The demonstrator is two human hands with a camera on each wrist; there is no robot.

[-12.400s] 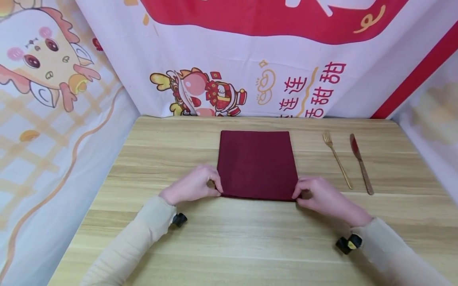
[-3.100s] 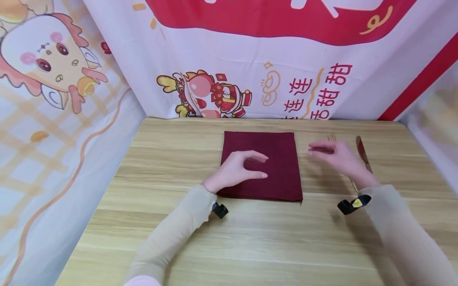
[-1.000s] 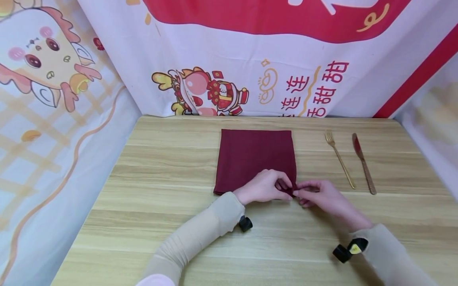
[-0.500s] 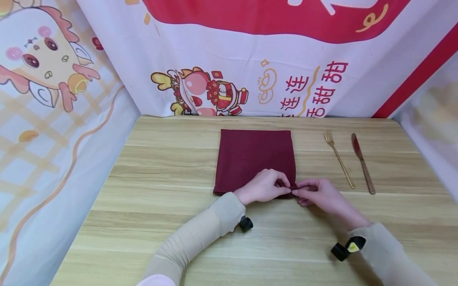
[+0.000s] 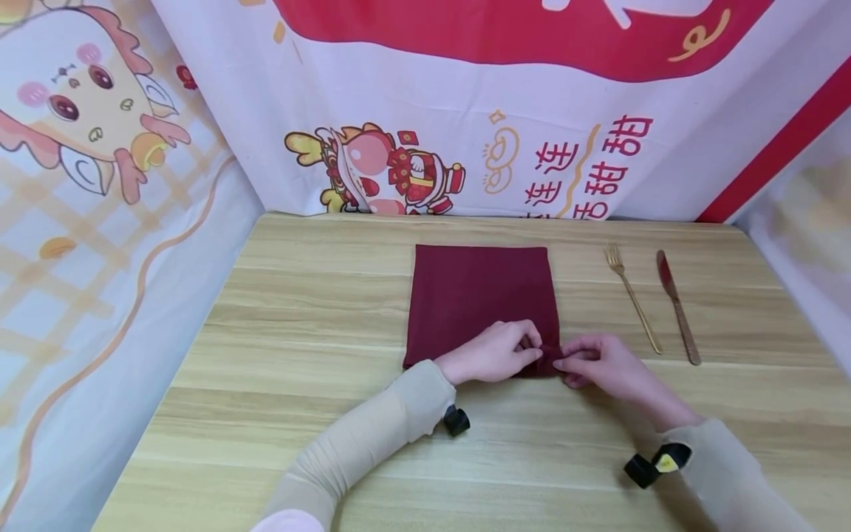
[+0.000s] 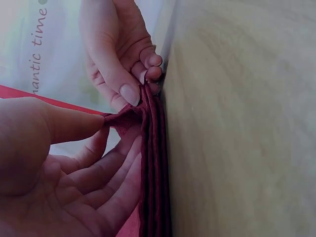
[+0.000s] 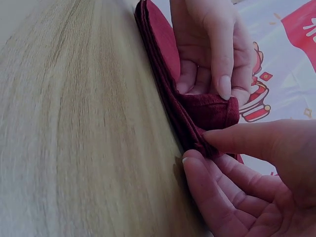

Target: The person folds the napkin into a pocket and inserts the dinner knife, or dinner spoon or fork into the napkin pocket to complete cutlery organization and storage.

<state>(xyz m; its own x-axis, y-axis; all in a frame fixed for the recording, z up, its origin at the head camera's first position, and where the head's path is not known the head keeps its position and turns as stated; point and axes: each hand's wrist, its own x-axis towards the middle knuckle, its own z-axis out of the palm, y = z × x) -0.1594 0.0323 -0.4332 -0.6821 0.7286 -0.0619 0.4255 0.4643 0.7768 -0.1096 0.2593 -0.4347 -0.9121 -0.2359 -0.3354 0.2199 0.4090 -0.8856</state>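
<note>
A dark red cloth napkin (image 5: pixel 479 292), folded into a layered square, lies on the wooden table. My left hand (image 5: pixel 495 353) reaches over its near edge and pinches a raised top layer between thumb and finger close to the near right corner. In the left wrist view several stacked layers of the napkin (image 6: pixel 155 173) show below that lifted flap. My right hand (image 5: pixel 601 363) pinches the corner itself, thumb on top and fingers beneath, as the right wrist view shows. Between the two hands the napkin's flap (image 7: pixel 210 109) stands up from the stack.
To the right of the napkin lie a gold fork (image 5: pixel 631 295) and a copper-coloured knife (image 5: pixel 678 307), handles toward me. Printed cloth (image 5: pixel 399 89) hangs behind the table and along its left side. Bare wooden tabletop (image 5: pixel 319 295) stretches left of the napkin.
Both hands have come from above the napkin to its near right corner since about three seconds ago. Over the last second the left fingers have lifted the top layer slightly away from the corner.
</note>
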